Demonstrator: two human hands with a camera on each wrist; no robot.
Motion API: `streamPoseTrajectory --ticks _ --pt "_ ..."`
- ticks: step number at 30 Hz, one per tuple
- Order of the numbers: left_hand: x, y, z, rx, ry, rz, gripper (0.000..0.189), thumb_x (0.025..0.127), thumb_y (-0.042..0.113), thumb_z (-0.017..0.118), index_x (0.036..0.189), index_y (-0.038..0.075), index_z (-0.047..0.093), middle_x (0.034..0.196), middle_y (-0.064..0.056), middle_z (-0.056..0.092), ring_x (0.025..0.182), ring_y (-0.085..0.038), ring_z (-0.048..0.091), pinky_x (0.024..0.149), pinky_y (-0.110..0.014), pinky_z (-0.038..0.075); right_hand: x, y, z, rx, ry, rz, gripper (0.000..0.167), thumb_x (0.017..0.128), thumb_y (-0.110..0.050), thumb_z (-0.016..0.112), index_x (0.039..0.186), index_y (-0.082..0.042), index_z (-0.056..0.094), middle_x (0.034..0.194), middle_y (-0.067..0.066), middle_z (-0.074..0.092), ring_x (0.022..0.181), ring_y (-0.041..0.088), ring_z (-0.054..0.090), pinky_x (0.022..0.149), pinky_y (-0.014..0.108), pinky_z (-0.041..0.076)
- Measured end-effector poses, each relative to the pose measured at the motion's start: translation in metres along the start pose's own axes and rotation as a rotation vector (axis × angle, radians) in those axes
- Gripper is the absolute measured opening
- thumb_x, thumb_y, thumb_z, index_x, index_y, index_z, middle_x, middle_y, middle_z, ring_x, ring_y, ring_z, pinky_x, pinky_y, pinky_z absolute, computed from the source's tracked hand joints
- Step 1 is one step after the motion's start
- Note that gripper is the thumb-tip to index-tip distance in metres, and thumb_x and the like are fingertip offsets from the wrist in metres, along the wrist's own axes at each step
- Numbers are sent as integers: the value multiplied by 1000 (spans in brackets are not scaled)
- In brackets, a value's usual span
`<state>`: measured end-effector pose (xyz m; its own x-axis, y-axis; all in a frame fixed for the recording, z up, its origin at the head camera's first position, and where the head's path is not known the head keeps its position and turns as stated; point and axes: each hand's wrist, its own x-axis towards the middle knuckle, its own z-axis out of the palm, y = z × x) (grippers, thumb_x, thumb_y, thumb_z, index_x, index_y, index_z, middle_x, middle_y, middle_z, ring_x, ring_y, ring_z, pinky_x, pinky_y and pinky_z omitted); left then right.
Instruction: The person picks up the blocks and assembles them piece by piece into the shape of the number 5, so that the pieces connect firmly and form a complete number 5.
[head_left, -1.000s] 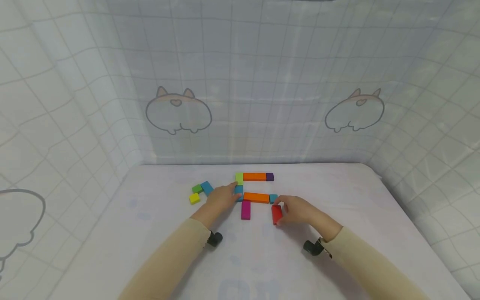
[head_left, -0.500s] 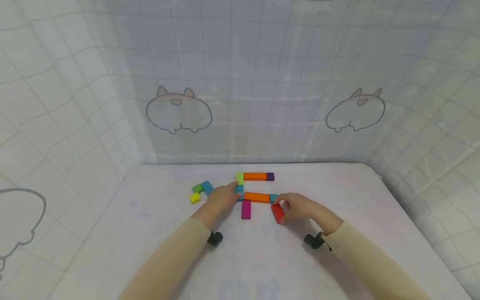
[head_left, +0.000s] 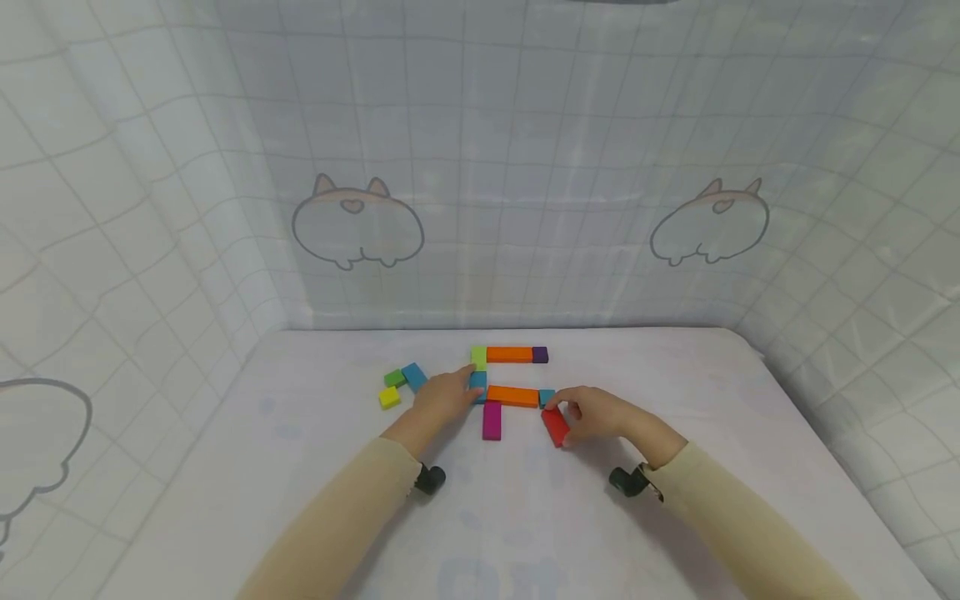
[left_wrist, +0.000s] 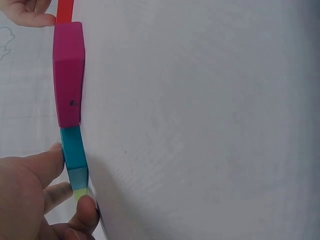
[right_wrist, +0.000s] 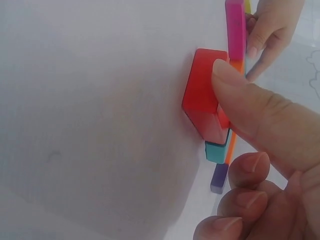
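My right hand (head_left: 598, 414) pinches a red block (head_left: 555, 427) lying slanted on the table, thumb at its near end, other fingers towards its far end. Just beyond it sits a small teal block (head_left: 547, 398), at the right end of an orange block (head_left: 513, 396). My left hand (head_left: 444, 398) rests at a blue block (head_left: 477, 387), with the index fingertip beside the joint with a lime block (head_left: 478, 357) and the thumb lower on the blue one. A magenta block (left_wrist: 69, 75) stands out towards me below the orange block.
Another orange block (head_left: 509, 354) and a purple block (head_left: 540, 354) run right from the lime one. Left of my left hand lie loose green (head_left: 394, 377), yellow (head_left: 389, 397) and blue (head_left: 413, 376) blocks. Patterned sheets surround the white table (head_left: 675, 367).
The red block has turned, its near end swinging slightly right, and my right hand has shifted a little away from me with it. My left hand stays in place.
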<state>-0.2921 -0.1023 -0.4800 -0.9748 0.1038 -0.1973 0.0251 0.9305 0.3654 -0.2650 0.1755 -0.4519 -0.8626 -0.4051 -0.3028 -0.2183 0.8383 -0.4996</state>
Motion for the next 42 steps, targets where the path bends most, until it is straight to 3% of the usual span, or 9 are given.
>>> streamPoseTrajectory --ticks 9,20,42 --pt "-1 0 -1 -15 0 2 66 99 48 58 157 25 36 148 -12 52 134 -33 49 107 -52 42 -1 3 -2 -3 -2 -37 50 78 -19 88 124 -23 68 95 2 57 93 21 52 73 32 52" --pt "-1 1 -2 -23 0 -22 67 99 49 58 157 26 36 149 -11 51 135 -33 48 108 -53 42 1 3 -4 2 -5 -23 52 76 -20 89 123 -26 68 94 2 57 94 21 52 73 32 52" --pt "1 -1 -1 12 8 15 65 100 49 56 156 24 37 148 -12 52 134 -35 49 107 -54 42 3 7 -6 -11 -18 -68 50 77 -19 88 124 -25 68 83 3 55 85 19 52 67 31 46"
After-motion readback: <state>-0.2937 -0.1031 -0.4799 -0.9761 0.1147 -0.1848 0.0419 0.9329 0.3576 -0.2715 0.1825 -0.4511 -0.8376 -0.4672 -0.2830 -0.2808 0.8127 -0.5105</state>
